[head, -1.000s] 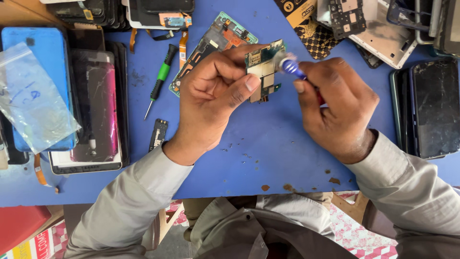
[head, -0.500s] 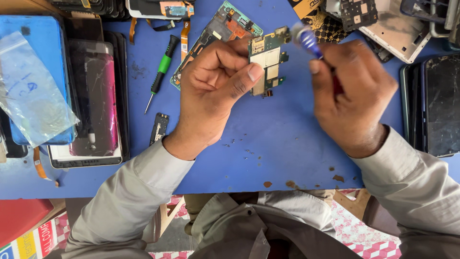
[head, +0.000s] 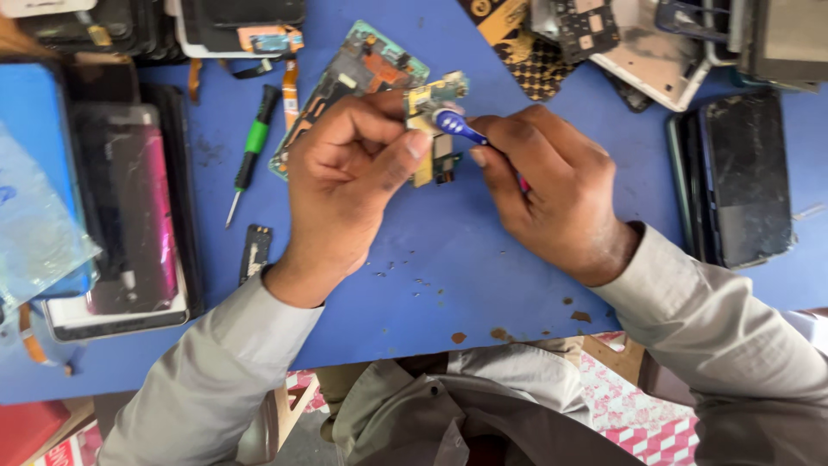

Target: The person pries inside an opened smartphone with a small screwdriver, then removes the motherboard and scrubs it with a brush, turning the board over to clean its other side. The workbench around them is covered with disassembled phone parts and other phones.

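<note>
My left hand (head: 349, 177) pinches a small phone circuit board (head: 434, 97) between thumb and fingers, just above the blue table (head: 431, 259). In my right hand (head: 552, 185) I grip a blue-handled tool (head: 459, 127) whose blue end lies against the board; its working tip is hidden by my fingers. An opened phone frame (head: 362, 65) with exposed parts lies on the table right behind my left hand.
A green-handled screwdriver (head: 250, 151) lies left of my left hand, a small dark part (head: 254, 250) below it. Stacked phones (head: 129, 207) and a plastic bag (head: 34, 224) fill the left. A dark phone (head: 746, 177) lies right; parts clutter the far edge.
My right hand swung out to the right with the tool, then came back against the board. The left hand kept hold of the board throughout.
</note>
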`<state>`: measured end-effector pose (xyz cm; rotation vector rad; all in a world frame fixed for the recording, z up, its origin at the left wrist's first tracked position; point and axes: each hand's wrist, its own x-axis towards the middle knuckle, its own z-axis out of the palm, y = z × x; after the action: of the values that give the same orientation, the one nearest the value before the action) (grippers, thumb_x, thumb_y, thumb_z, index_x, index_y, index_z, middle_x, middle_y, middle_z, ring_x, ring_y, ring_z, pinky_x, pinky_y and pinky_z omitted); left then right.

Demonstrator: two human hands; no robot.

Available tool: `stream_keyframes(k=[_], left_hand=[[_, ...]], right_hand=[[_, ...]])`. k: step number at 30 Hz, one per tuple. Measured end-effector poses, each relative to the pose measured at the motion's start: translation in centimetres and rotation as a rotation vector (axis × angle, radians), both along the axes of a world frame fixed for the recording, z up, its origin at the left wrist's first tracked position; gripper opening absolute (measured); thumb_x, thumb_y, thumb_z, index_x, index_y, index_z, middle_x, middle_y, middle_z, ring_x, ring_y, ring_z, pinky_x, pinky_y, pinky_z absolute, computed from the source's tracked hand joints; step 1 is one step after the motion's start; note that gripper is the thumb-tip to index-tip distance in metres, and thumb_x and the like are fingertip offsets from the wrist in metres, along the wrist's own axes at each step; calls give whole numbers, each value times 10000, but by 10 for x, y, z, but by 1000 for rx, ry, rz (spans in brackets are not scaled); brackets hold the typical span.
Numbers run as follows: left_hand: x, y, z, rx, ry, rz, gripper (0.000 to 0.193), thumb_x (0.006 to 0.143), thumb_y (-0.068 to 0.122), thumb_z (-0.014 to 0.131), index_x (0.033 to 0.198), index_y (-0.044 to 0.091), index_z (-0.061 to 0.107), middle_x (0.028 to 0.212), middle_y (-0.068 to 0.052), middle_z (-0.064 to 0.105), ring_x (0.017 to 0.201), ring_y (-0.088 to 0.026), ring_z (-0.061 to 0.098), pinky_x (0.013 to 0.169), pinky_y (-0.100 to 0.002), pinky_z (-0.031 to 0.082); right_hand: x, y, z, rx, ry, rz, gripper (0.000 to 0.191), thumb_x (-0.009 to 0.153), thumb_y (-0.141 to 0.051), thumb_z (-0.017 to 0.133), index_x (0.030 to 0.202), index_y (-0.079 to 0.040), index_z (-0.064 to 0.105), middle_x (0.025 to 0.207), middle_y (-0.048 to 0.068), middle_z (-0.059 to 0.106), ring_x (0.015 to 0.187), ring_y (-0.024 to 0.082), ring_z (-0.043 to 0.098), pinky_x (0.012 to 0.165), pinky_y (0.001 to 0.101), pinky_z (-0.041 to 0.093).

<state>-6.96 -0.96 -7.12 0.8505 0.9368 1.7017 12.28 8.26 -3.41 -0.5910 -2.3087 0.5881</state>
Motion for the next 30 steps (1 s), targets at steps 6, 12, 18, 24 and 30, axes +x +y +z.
stream_keyframes(k=[6, 12, 18, 24, 30], left_hand=[[3, -3, -1, -63, 12, 30, 119, 1034, 11, 735, 998, -3, 623, 1123, -104, 694, 887, -84, 649, 807, -229, 549], [2, -2, 1, -43, -40, 42, 137, 1043, -40, 747, 999, -8, 621, 1097, -77, 669, 939, -78, 624, 882, -223, 532], [5, -1, -3, -74, -24, 41, 134, 1017, -50, 741, 1026, 13, 623, 1128, -58, 648, 919, -53, 599, 900, -233, 512], [6, 2, 0, -108, -56, 25, 112, 1014, -51, 720, 1005, 10, 627, 1195, -53, 644, 1001, -68, 604, 908, -221, 514], [2, 4, -2, -130, -96, 36, 77, 1002, -3, 716, 1005, 6, 640, 1109, -65, 689, 916, -81, 632, 847, -235, 536]], right_hand=[[3, 3, -3, 20, -30, -54, 214, 1003, -18, 754, 1198, -4, 666, 1006, 133, 657, 797, 283, 649, 725, 383, 539], [10, 7, -4, -49, -16, -71, 196, 1016, -1, 750, 1195, 5, 670, 949, 120, 644, 764, 261, 653, 679, 383, 530], [7, 4, -2, 47, -9, 37, 212, 1005, -36, 740, 1197, -14, 653, 983, 118, 640, 832, 293, 660, 745, 404, 539], [10, 4, 2, 49, -36, -234, 164, 1055, 16, 744, 1198, -3, 664, 959, 143, 631, 730, 290, 624, 616, 371, 496], [3, 3, -1, 39, -77, -3, 191, 1009, -5, 736, 1181, -7, 652, 931, 125, 646, 739, 284, 651, 666, 391, 517]])
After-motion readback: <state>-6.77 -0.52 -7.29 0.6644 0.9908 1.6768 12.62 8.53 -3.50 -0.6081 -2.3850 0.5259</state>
